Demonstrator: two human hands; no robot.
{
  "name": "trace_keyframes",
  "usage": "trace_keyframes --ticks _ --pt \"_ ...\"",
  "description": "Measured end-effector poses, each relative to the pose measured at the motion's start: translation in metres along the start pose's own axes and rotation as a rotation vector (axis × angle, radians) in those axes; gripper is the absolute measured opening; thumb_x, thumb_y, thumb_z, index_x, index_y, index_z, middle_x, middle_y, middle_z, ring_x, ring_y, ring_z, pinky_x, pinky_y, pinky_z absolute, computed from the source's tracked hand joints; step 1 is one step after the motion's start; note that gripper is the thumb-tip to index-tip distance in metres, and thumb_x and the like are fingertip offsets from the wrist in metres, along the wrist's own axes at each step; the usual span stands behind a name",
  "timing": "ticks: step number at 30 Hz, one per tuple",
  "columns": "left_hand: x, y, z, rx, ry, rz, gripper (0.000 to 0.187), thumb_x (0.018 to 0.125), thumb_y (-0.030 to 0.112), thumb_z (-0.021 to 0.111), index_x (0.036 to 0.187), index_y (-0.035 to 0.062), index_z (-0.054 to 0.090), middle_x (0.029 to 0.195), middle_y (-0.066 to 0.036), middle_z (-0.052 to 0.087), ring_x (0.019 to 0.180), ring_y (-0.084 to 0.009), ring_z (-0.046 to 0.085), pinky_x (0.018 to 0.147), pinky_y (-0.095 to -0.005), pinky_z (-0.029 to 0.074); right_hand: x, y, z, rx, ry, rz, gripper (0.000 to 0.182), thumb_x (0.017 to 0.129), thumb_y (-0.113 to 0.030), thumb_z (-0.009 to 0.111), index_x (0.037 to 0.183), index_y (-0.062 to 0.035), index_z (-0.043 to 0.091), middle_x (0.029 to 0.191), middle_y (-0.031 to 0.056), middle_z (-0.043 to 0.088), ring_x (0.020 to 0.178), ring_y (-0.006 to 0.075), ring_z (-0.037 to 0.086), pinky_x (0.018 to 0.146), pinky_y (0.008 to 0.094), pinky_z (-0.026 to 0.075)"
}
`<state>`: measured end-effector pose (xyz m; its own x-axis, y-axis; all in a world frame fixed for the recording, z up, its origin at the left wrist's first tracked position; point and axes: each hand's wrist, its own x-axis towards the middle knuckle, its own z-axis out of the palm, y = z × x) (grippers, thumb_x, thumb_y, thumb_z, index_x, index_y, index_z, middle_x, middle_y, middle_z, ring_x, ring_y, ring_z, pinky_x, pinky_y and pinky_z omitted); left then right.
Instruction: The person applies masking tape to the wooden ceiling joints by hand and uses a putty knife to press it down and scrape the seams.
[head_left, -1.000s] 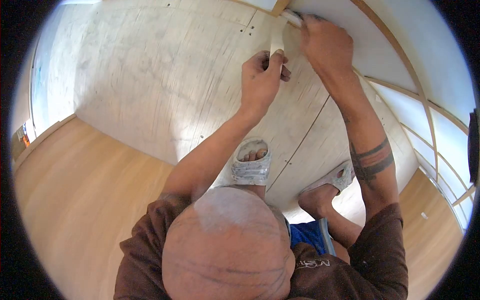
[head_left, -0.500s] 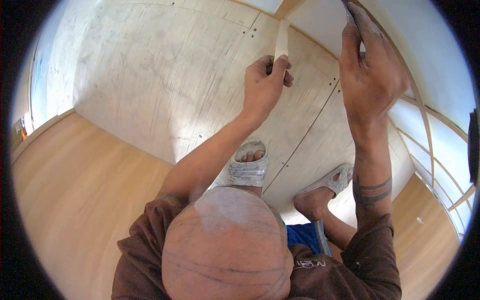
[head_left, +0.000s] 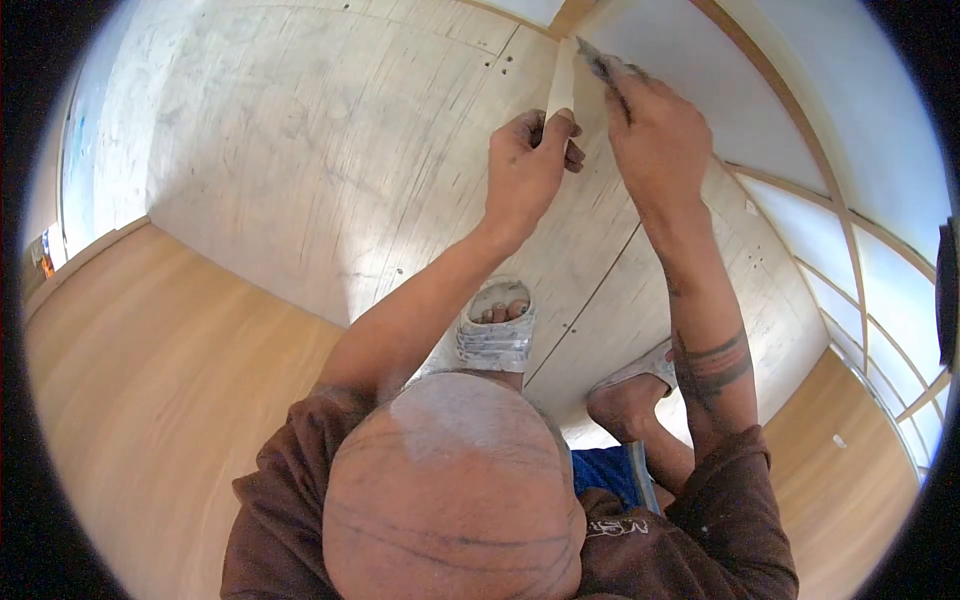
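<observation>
My left hand (head_left: 530,165) pinches the lower end of a pale strip of tape (head_left: 563,85) between thumb and fingers. The strip runs up to the wooden frame (head_left: 572,18) at the foot of a white panel (head_left: 700,75). Close to the strip's upper end is the tip of a dark, thin-bladed tool (head_left: 598,63), gripped in my right hand (head_left: 660,135). The tool's handle is mostly hidden by the fingers. Both hands are above the pale plywood board.
Pale plywood (head_left: 300,130) with screw holes and seams lies under the feet, which wear stained sandals (head_left: 497,335). Brown wood-grain surfaces (head_left: 180,360) are at left and lower right. A lattice of wooden bars (head_left: 850,245) with white panes curves along the right.
My right hand has moved left and slightly down, bringing the dark tool to the upper end of the strip. My left hand has stayed almost still, holding the strip.
</observation>
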<state>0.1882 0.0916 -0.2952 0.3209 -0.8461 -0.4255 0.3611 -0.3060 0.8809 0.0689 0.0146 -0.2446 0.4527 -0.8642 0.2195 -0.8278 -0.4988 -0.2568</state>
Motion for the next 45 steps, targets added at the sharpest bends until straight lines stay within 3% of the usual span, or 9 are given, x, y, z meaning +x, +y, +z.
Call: trace_keyframes --ticks 7,16,24,32,35,37,39,43,45 --pt "-0.002 0.008 0.001 0.027 -0.026 0.018 0.034 0.105 0.022 0.060 0.089 -0.0075 0.068 0.072 -0.010 0.067 0.063 -0.0137 0.064 0.061 -0.0305 0.052 0.008 0.005 0.041 -0.127 -0.084 0.011 0.026 0.098 -0.021 0.053 0.109 -0.0100 0.073 0.098 0.0144 0.073 0.086 0.0379 0.073 0.074 0.0518 0.058" --pt "-0.001 0.002 0.000 -0.027 -0.023 0.013 0.036 0.104 0.025 0.061 0.088 -0.0069 0.068 0.072 -0.009 0.066 0.064 -0.0134 0.063 0.061 -0.0305 0.052 0.015 0.010 0.053 -0.203 -0.130 0.058 0.031 0.096 -0.025 0.061 0.123 -0.0164 0.074 0.102 0.0117 0.075 0.087 0.0360 0.072 0.076 0.0501 0.058" --pt "0.004 -0.002 -0.001 -0.026 -0.012 0.010 0.036 0.104 0.025 0.061 0.089 -0.0067 0.068 0.070 -0.009 0.066 0.063 -0.0130 0.063 0.060 -0.0294 0.050 0.007 0.014 0.061 -0.219 -0.149 -0.044 0.039 0.098 -0.020 0.052 0.133 -0.0120 0.067 0.103 0.0155 0.073 0.090 0.0359 0.074 0.076 0.0484 0.061" --pt "0.004 0.005 0.000 0.039 0.130 0.064 0.032 0.106 0.020 0.057 0.087 -0.0038 0.067 0.072 -0.009 0.066 0.064 -0.0116 0.062 0.060 -0.0292 0.051 0.010 0.016 0.061 -0.256 -0.145 -0.075 0.037 0.092 -0.015 0.059 0.126 -0.0107 0.072 0.100 0.0136 0.074 0.084 0.0348 0.073 0.072 0.0465 0.060" --pt "0.007 -0.007 -0.002 0.033 0.133 0.014 0.033 0.105 0.025 0.059 0.099 -0.0053 0.069 0.082 -0.012 0.071 0.073 -0.0198 0.065 0.072 -0.0355 0.053 0.016 0.020 0.062 -0.246 -0.171 -0.063 0.036 0.092 -0.017 0.061 0.125 -0.0123 0.072 0.099 0.0131 0.074 0.084 0.0357 0.073 0.073 0.0481 0.060" --pt "0.004 -0.008 -0.004 0.842 -0.291 0.142 0.041 0.098 0.031 0.063 0.107 -0.0075 0.070 0.099 -0.023 0.075 0.088 -0.0335 0.073 0.084 -0.0434 0.056 0.019 0.022 0.058 -0.247 -0.183 -0.061 0.035 0.092 -0.018 0.062 0.125 -0.0134 0.072 0.098 0.0130 0.074 0.083 0.0363 0.073 0.074 0.0488 0.059" --pt "-0.010 0.002 -0.001 0.868 -1.247 -0.161 0.049 0.091 0.037 0.066 0.113 -0.0072 0.071 0.111 -0.029 0.072 0.104 -0.0419 0.071 0.093 -0.0481 0.054 0.024 0.027 0.050 -0.228 -0.179 -0.102 0.030 0.100 -0.022 0.050 0.112 -0.0084 0.074 0.095 0.0164 0.075 0.085 0.0374 0.075 0.072 0.0510 0.060" --pt "-0.062 -0.013 0.005 0.793 -1.012 0.067 0.046 0.090 0.038 0.067 0.107 -0.0043 0.074 0.099 -0.029 0.073 0.094 -0.0397 0.073 0.089 -0.0473 0.056 0.026 0.024 0.042 -0.199 -0.228 -0.116 0.027 0.099 -0.021 0.052 0.105 -0.0084 0.075 0.093 0.0159 0.075 0.084 0.0380 0.074 0.072 0.0526 0.059" --pt "-0.054 -0.005 0.000 0.774 -0.885 0.149 0.043 0.090 0.036 0.067 0.105 -0.0042 0.074 0.094 -0.028 0.073 0.088 -0.0383 0.073 0.084 -0.0466 0.056 0.025 0.024 0.049 -0.311 -0.250 -0.066 0.033 0.093 -0.024 0.064 0.125 -0.0198 0.073 0.095 0.0125 0.075 0.083 0.0366 0.072 0.076 0.0500 0.058"
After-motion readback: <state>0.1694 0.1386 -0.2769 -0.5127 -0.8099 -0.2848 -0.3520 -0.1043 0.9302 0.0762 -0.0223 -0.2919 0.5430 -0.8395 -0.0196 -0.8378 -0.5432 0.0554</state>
